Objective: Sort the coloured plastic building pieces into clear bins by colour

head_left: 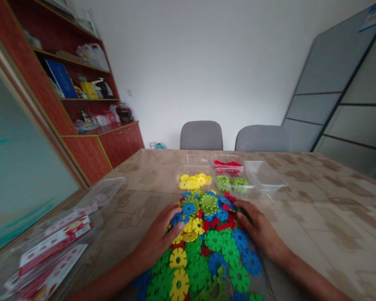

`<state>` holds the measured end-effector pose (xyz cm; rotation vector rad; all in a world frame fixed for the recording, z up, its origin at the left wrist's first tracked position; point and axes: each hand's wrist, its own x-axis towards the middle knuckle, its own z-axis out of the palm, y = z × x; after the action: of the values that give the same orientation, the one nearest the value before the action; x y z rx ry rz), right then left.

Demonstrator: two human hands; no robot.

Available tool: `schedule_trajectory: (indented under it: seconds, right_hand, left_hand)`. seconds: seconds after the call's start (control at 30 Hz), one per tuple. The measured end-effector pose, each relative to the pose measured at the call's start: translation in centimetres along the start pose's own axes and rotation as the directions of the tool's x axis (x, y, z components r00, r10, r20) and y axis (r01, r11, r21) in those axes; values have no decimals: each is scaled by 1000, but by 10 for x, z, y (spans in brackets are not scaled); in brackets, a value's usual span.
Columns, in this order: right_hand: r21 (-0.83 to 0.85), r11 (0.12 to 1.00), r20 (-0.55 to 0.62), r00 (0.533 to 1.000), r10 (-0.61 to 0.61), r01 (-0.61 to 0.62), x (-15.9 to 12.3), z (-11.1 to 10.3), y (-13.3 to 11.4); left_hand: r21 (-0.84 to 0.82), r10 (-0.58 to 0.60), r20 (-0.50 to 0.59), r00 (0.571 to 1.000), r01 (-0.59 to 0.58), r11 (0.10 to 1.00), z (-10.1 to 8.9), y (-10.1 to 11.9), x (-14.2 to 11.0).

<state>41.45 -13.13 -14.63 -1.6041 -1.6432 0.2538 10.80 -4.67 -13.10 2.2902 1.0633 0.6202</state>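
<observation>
A heap of plastic snap-together discs (214, 240) in green, blue, yellow and red spreads over the table in front of me. My left hand (164, 228) rests against the heap's left side, thumb and fingers apart at some blue and yellow discs. On the opposite side my right hand (258, 225) touches the edge by blue and red pieces, its thumb also apart from the fingers. Neither hand visibly grips a piece, though some fingertips are hidden. A square light-green toothed piece (209, 202) lies on top near the far end.
Beyond the heap stand clear tubs: one with yellow discs (194, 180), one with light-green pieces (233, 183), one with red pieces (228, 165). A clear tub (265, 175) sits at right. Left lies a clear container with printed cards (56, 246). Grey chairs (201, 135) are behind the table.
</observation>
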Motion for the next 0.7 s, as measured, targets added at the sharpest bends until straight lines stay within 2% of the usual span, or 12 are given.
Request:
schedule_trajectory:
  seconds: [0.13,0.2,0.3,0.4,0.47,0.53,0.7]
  right_hand:
    - [94,994,72,995,-65,58,-5,0,-25]
    - [92,990,60,992,-108,103,-5,-6,-33]
    - [35,988,52,987,-152,150,-4,-19,-45]
    - [1,985,229,959,-168,172,-5,-27,-58]
    - [-28,975,373,908,-192,218,-8,-29,-64]
    - [-82,961,450,870,-201,264,-13,-27,-68]
    - [-225,939,483,866,-127,262,-21,-19,-67]
  left_hand:
    - [-62,36,27,999,-35,998,2,20,2]
    - [-69,68,27,997,-66,995,-6,25,3]
    - [-21,146,43,988,-145,989,-27,21,2]
    - [52,197,171,965,-209,977,-50,9,-3]
    - [87,195,292,936,-229,970,-62,3,-8]
    - [106,171,378,910,-226,968,-66,1,-13]
    - [140,73,426,902,-145,979,-57,5,-15]
